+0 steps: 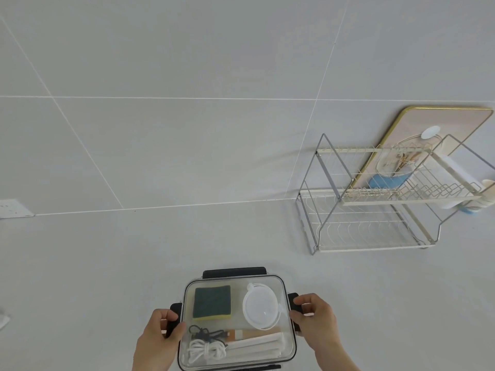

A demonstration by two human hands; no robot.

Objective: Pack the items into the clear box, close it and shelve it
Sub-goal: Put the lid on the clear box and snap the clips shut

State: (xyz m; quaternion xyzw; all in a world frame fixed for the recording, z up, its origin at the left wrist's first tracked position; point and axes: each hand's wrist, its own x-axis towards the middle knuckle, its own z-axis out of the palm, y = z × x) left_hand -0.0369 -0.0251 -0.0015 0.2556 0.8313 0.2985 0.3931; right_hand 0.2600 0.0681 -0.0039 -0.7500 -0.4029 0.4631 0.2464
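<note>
Clear box point(237, 321) sits lidded at the near edge of the white bench point(134, 263), holding a green-and-yellow sponge point(212, 303), a round white lid point(261, 306) and coiled cables point(206, 349). The left hand point(160, 336) and right hand point(314, 319) each clamp a black side latch. Farther right, well apart, stands a two-tier wire dish rack point(380, 199) against the tiled wall point(187, 103).

Rack point(375, 204) behind-right of box point(238, 321)
</note>
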